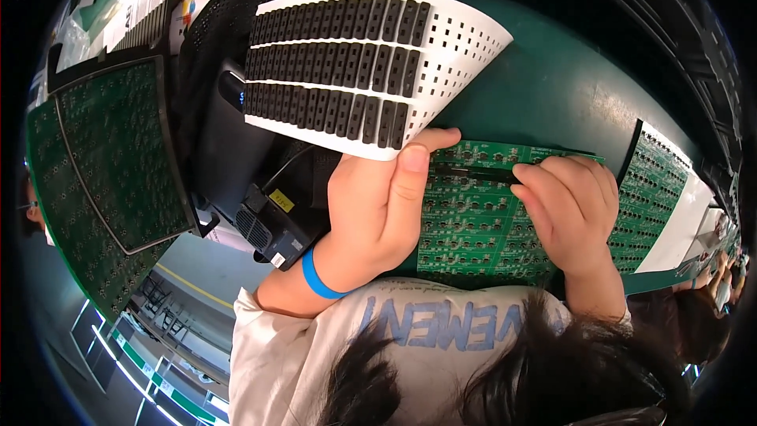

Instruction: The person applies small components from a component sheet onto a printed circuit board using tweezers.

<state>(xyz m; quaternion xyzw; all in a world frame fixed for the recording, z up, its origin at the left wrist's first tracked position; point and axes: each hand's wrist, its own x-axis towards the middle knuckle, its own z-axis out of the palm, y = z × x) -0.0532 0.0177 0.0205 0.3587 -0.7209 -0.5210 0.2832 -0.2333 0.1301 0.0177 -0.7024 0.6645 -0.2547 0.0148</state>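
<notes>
My left hand (378, 205), with a blue wristband, grips the lower edge of a white backing sheet (457, 55) that carries rows of black rectangular pads (339, 63); the thumb lies on the sheet's corner. My right hand (572, 209) rests on a green circuit board (473, 229) lying on the dark green table (568, 87). Its fingertips touch the end of a thin black strip (473, 173) lying across the board's upper part. The sheet curls up above the board.
A tilted stack of green circuit boards (110, 158) stands at the left. A black box with a yellow label (272, 225) sits beside my left wrist. Another green board (654, 189) on white paper (682, 229) lies at the right. Dark hair and a white shirt (441, 331) fill the lower edge.
</notes>
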